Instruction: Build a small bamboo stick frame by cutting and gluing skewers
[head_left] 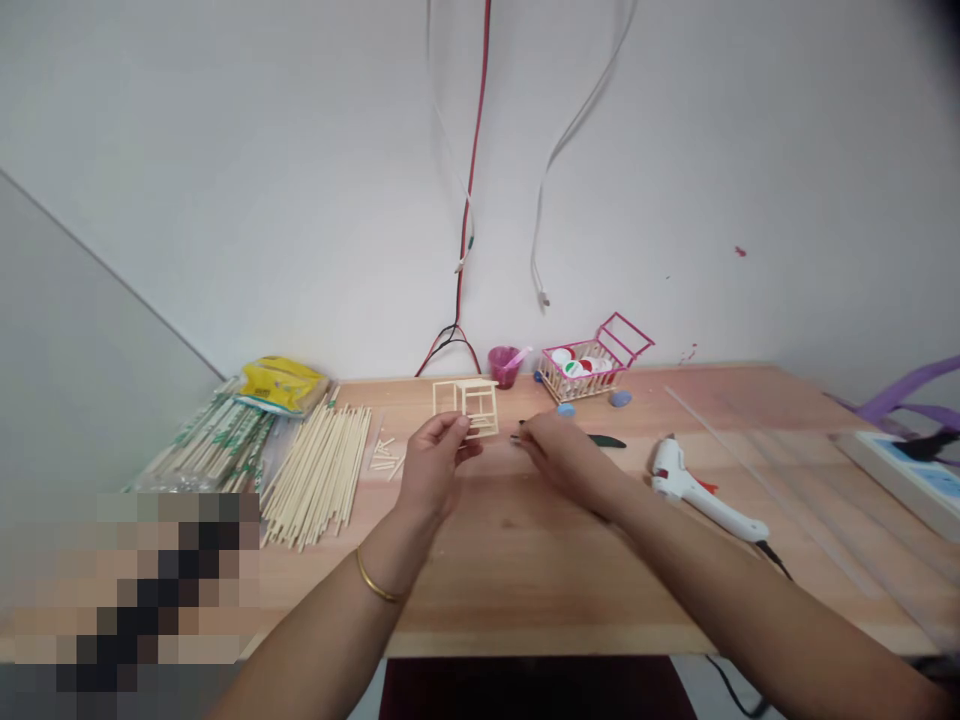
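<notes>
White glue gun (701, 490), loose sticks (319, 475), pink cup (504, 365), miniature cart (592, 365)

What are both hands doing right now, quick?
Left hand: fingers closed on the stick frame.
Right hand: fingers pinched on a small dark thing, too small to name.

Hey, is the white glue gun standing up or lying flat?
Lying flat: the glue gun rests on its side on the wooden table, right of the right hand, untouched; the left hand pinches the stick frame.
</notes>
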